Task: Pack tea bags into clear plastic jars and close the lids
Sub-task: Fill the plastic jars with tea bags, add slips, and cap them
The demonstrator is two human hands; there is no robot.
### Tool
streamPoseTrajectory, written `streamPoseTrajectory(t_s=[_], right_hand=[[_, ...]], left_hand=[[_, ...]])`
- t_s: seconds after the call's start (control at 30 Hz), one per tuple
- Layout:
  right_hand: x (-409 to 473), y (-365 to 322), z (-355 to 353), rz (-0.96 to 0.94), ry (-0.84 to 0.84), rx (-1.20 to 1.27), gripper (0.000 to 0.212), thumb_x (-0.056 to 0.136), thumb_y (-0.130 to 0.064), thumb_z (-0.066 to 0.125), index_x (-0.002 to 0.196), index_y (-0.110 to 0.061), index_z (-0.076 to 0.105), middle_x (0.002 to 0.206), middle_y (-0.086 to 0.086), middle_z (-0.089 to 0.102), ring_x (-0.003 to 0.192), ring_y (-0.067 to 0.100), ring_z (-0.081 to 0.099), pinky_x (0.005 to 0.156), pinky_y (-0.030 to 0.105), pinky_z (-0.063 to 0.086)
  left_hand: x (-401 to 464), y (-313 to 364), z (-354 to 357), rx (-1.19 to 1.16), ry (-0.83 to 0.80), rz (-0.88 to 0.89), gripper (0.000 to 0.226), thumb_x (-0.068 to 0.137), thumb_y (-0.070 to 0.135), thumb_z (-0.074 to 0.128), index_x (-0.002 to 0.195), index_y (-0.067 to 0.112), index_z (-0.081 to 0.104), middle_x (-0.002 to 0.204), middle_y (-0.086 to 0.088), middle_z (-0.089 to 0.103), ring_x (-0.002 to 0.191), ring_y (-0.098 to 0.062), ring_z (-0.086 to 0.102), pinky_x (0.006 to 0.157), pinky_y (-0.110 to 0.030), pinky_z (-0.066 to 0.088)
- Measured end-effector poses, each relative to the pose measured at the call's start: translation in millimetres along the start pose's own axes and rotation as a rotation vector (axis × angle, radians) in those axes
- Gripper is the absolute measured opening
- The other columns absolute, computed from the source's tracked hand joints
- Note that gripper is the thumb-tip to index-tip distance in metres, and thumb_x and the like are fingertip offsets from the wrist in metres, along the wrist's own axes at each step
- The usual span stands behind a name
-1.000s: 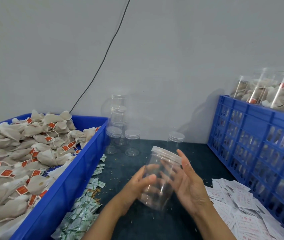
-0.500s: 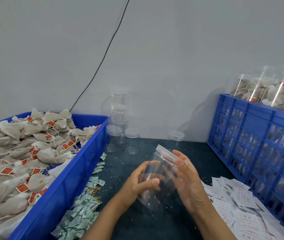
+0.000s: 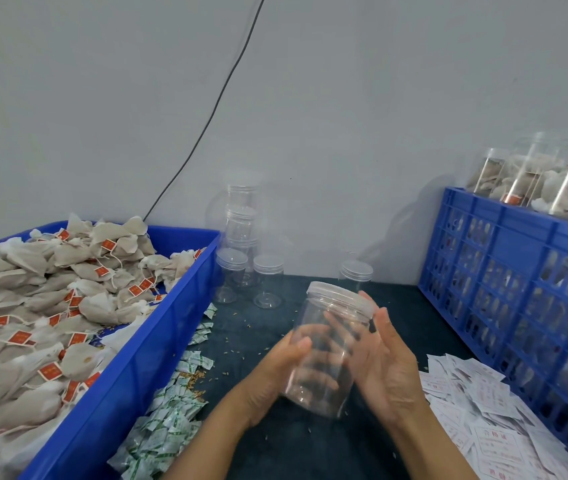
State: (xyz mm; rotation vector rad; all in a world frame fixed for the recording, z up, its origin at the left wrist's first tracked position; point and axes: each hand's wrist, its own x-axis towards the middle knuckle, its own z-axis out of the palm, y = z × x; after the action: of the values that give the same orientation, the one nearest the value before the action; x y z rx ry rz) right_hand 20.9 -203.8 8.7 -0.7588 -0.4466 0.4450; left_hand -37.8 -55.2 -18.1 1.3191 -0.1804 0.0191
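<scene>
One camera sits on the person's head and looks forward and down across a dark tabletop (image 3: 310,441) toward a grey wall (image 3: 345,116) on the far side. It is close to the work: both forearms rise from the near bottom edge, and the left hand (image 3: 275,368) and right hand (image 3: 384,362) lie just below the middle of the frame. The wide lens takes in a blue bin (image 3: 144,358) on the left and a blue crate (image 3: 518,271) on the right, both cut off by the frame edges. Straight edges bow slightly toward the sides.
</scene>
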Motion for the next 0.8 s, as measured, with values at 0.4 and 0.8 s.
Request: streamPoseTrajectory(t_s=[0.4,0.8], right_hand=[[-0.3,-14.1,-4.0,-0.035,0.025,-0.013,0.062,0.085,-0.049,0.055,0.129,-0.005,0.055,0.13,0.019,0.059,0.124,0.033,0.055,0.106,0.047,0.043],[8.7,-2.3,-32.2,-0.281,0.353,-1.442,0.102,0.062,0.001,0.085,0.141,-0.02,0.023,0.135,-0.002,0.029,0.115,0.011,0.038,0.088,0.027,0.04]], left_hand=[[-3.6,2.4,7.5,0.028,-0.094,-0.043,0.078,0.069,0.06,0.069,0.131,0.017,0.049,0.107,-0.011,0.068,0.085,-0.026,0.067,0.071,-0.036,0.057],[-0.3,-10.5,-8.3,0.374,0.52,0.15,0.083,0.066,0.017,0.088,0.127,0.04,0.036,0.133,0.014,0.048,0.123,-0.006,0.049,0.098,-0.028,0.044]])
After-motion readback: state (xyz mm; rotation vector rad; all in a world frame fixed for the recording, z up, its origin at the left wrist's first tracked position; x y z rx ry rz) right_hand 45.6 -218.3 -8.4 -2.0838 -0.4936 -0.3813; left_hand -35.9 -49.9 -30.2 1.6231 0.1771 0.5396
